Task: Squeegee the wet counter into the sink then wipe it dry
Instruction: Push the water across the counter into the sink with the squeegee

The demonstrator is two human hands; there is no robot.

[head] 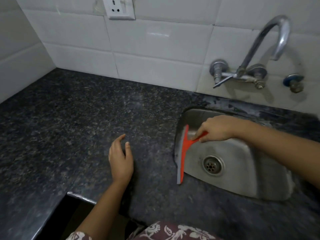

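Beyond the grip, white tiled wall (155, 49) with thin grey joints. Above and to the right of the grip, chrome faucet (270, 40) fixed on this wall, spout curved. Further right, small tap with blue ring (294, 82). Far up-left of the grip, white socket plate (121, 9). Dim light, faint glare on one tile.

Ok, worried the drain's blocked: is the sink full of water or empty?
Empty: the sink shows a bare steel floor and an uncovered drain, with no pooled water.

home kitchen, sink (242, 184), tiled wall (155, 54), tap (270, 42)
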